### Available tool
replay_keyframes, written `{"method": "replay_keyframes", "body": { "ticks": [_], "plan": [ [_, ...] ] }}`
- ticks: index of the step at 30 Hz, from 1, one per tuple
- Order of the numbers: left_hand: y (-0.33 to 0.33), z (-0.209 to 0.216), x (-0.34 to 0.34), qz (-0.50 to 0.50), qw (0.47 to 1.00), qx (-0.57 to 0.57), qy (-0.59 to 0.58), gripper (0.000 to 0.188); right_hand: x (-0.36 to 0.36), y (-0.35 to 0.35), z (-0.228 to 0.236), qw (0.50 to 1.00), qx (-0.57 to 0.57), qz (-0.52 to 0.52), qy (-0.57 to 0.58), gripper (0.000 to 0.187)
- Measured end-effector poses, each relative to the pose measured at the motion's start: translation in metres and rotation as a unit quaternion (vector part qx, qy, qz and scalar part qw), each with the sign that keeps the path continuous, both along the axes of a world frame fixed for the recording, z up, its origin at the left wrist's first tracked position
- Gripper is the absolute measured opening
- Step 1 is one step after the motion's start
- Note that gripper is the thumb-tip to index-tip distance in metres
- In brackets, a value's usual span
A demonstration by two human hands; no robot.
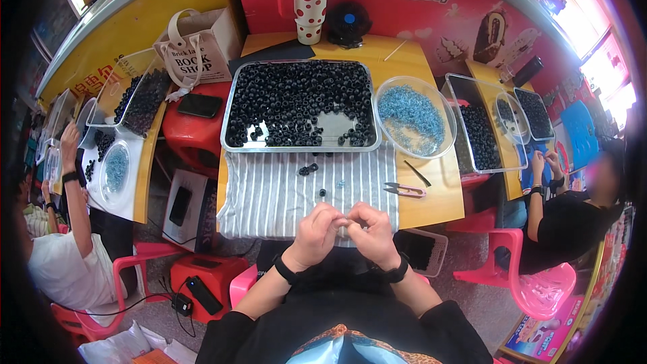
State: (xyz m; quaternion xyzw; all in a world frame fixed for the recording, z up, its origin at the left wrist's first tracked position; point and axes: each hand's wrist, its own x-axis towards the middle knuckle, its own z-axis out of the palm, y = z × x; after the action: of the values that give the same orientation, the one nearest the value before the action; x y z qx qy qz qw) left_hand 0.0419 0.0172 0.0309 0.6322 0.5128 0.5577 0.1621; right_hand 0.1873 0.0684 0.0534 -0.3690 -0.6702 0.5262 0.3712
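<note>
My left hand (315,232) and my right hand (372,234) meet fingertip to fingertip over the near edge of a striped cloth (263,192). Both are closed in a pinch; what they hold is too small to make out. Just beyond them a single black bead-like piece (323,193) lies on the cloth, with a small cluster of black pieces (309,169) farther off and a few tiny blue bits (340,183). Pink-handled thread snips (406,190) rest to the right of the cloth. Behind it stands a metal tray (303,149) holding many black round pieces.
Right of the tray is a clear bowl (450,136) of small blue bits. A spotted tumbler (310,13), a small black fan (348,23) and a tote bag (202,47) stand at the back. People sit at neighbouring tables left (138,192) and right (513,185).
</note>
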Motion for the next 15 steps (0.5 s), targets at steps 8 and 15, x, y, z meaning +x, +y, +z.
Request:
{"method": "replay_keyframes", "body": {
  "ticks": [8,15],
  "plan": [
    [0.005,0.006,0.002,0.058,0.981,-0.16,-0.094,0.009,-0.005,0.0,0.003,0.917,0.347,-0.054,-0.19,0.01],
    [0.025,-0.003,0.007,0.107,0.989,-0.083,0.065,0.004,0.006,0.027,-0.003,0.859,0.363,-0.014,-0.361,0.005]
  ]
}}
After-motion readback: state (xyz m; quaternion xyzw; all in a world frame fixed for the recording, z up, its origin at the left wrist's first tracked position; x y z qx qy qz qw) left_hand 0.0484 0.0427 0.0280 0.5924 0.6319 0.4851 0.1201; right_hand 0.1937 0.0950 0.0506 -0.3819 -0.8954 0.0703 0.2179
